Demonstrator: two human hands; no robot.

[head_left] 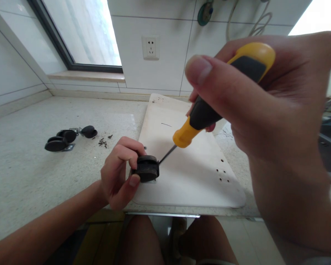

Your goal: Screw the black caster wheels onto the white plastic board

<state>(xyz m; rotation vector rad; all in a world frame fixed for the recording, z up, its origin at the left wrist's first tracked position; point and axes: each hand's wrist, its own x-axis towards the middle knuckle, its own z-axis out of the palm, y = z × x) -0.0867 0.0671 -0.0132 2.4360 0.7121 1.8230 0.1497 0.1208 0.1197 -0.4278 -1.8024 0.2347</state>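
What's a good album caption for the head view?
Left hand holds a black caster on a white board; right hand grips screwdriver.

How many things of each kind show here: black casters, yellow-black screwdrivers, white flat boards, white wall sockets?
Black twin-wheel casters: 4 (1 in the left hand, 3 on the speckled counter)
Yellow-black screwdriver: 1
White flat board: 1
White wall socket: 1
Total: 7

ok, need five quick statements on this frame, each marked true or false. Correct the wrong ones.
1. The right hand grips a screwdriver. True.
2. The left hand holds a second screwdriver. False: it holds a black caster.
3. Holes show near the white board's right edge. True.
4. Three loose casters lie right of the board. False: they lie left of it.
5. Dark screws lie on the board. False: they're on the counter.
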